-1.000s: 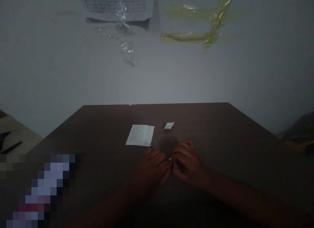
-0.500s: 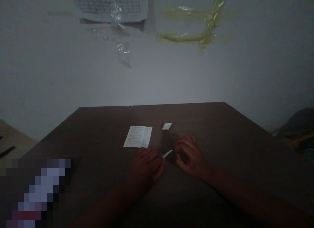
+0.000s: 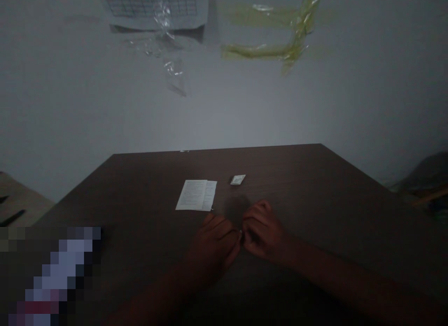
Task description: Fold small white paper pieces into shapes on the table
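Observation:
My left hand (image 3: 217, 239) is closed in a pinch on a thin white strip of paper (image 3: 240, 233), of which only a tiny bit shows between the two hands. Right beside it, my right hand (image 3: 264, 232) has its fingers curled and pinched together over the strip's other end; the fingers hide most of the strip. Just beyond my left hand, two overlapping printed sheets of paper (image 3: 192, 195) lie flat on the dark table (image 3: 147, 232). A small, pale, folded piece of paper (image 3: 238, 180) lies farther back, beyond my right hand.
Behind the table's back edge rises a pale wall (image 3: 224, 111). A grid-printed sheet (image 3: 150, 6), clear tape and yellowish tape (image 3: 259, 52) are stuck to it. A pixelated, blurred-out object (image 3: 63, 270) occupies the near left. Dark items (image 3: 427, 176) stand beyond the right edge.
My hands have drawn together and slightly toward me. The paper strip, which stuck out from my left fingers, is now almost wholly hidden between both hands.

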`<state>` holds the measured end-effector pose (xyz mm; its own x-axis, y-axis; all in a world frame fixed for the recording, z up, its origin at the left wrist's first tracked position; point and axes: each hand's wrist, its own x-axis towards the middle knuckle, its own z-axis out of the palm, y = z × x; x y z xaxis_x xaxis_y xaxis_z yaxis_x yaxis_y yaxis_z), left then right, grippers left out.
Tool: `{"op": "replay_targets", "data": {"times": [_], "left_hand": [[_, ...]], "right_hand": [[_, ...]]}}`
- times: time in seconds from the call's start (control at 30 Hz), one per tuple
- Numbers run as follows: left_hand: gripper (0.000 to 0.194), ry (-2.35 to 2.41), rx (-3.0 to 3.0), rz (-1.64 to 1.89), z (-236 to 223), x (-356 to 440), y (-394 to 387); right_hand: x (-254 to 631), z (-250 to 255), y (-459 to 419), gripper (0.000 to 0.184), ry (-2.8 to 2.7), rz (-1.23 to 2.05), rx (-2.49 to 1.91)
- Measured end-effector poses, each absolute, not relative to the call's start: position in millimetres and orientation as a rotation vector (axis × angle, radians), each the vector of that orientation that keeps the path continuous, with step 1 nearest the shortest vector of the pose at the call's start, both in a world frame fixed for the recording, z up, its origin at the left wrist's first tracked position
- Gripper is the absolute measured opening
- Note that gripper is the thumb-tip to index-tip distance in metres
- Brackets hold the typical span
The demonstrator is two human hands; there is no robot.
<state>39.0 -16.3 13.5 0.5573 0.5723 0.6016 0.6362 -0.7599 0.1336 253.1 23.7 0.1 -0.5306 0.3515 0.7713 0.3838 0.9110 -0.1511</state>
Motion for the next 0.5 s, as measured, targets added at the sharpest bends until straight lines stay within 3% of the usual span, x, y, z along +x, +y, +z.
{"op": "replay_targets", "data": {"times": [0.5], "left_hand": [[0.015,-1.039,-2.636,-1.035,21.2,25.9,-9.7]], "right_hand": [[270.3,-3.1,43.9,0.023,-2.081,-0.05,-0.702]]}}
